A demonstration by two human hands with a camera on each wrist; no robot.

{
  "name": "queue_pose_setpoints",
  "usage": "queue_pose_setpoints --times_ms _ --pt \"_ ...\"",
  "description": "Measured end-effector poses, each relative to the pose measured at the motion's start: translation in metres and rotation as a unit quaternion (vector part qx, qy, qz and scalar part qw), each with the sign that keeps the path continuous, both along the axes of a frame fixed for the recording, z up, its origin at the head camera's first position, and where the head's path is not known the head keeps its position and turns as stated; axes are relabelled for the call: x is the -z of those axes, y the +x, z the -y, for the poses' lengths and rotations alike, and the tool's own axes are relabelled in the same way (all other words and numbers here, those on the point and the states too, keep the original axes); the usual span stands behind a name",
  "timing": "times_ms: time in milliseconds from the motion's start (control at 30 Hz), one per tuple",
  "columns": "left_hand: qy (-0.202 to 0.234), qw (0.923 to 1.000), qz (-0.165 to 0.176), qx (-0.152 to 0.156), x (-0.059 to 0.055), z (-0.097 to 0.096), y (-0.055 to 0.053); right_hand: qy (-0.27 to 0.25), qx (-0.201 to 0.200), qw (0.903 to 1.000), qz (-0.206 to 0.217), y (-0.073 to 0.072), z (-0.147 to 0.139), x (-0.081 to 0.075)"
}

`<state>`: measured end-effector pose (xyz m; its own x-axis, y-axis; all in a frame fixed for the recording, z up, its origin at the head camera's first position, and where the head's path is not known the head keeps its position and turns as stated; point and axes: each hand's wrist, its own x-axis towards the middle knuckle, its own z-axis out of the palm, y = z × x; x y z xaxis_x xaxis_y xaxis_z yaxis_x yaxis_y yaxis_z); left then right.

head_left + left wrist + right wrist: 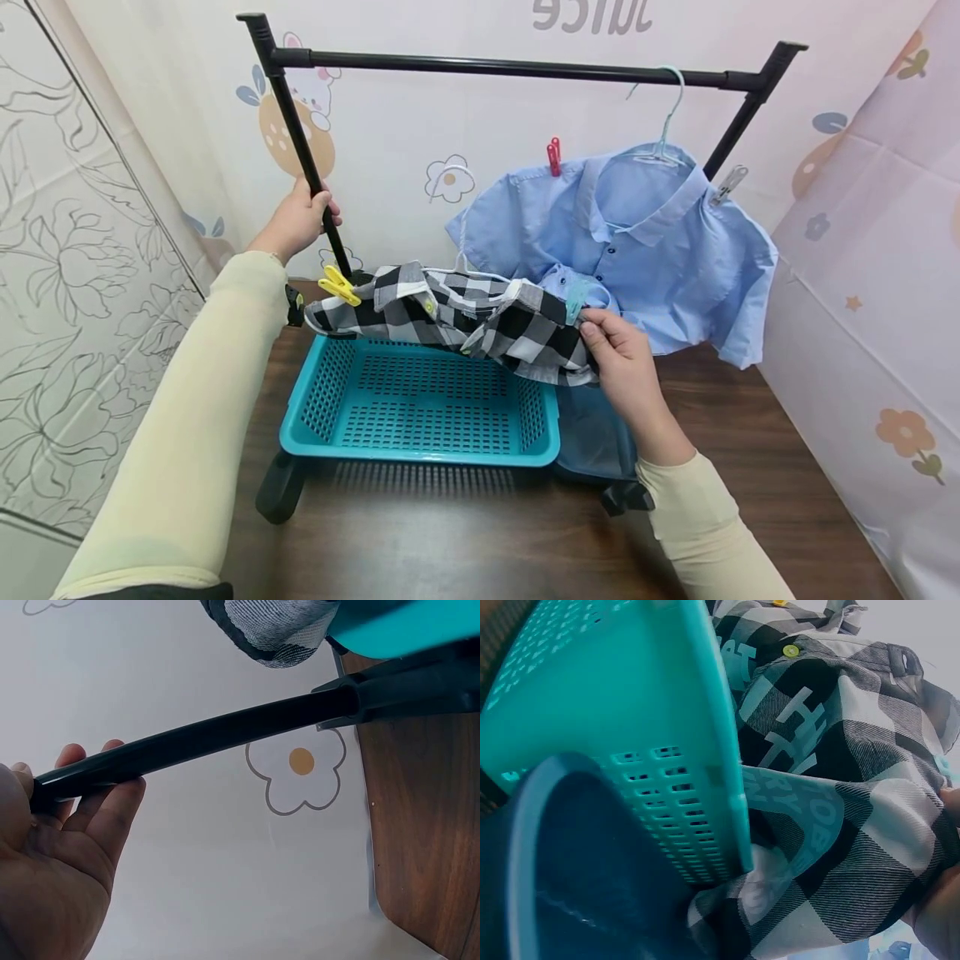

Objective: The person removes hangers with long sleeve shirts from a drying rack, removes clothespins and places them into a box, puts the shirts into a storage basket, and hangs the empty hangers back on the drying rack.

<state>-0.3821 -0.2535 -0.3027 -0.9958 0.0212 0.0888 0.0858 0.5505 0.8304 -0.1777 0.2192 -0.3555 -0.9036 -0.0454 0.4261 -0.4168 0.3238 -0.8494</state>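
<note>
My left hand point(300, 218) grips the left post point(296, 133) of a black clothes rack; the left wrist view shows its fingers around the black tube. A black-and-white checkered shirt point(480, 321) hangs spread on a white hanger point(462, 265), above a teal basket. My right hand point(626, 371) pinches that shirt at its right shoulder, close beside a light blue clothespin point(576, 300). On the shirt's left shoulder sits a yellow clothespin point(340, 286). In the right wrist view, the shirt's printed cloth point(870, 825) drapes against the basket wall, with fingers at the right edge.
A light blue shirt point(660, 242) hangs by a pale hanger point(667, 117) from the black rail point(510, 65), with red point(553, 157) and grey point(729, 185) clothespins. Below are the teal basket point(420, 457), a dark blue container point(592, 429) and a wooden tabletop point(450, 533).
</note>
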Motion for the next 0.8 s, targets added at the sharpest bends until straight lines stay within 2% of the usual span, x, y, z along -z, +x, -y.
queue_pose_setpoints --times_ms 267,400,567,800 --pt "-0.004 1.0 -0.005 0.002 0.001 -0.001 0.004 0.01 -0.013 0.9997 0.019 0.001 0.0 0.01" --pt "-0.007 0.9999 -0.006 0.006 0.0 -0.001 0.004 0.011 -0.017 0.9997 0.016 0.001 0.0 0.012" --pt "-0.004 0.9999 -0.002 0.015 0.0 0.001 0.002 0.019 -0.016 0.9997 0.008 0.003 -0.001 0.013" --pt "-0.009 0.9997 0.01 0.018 -0.005 0.002 0.004 0.014 -0.019 0.9995 0.023 0.005 -0.001 0.013"
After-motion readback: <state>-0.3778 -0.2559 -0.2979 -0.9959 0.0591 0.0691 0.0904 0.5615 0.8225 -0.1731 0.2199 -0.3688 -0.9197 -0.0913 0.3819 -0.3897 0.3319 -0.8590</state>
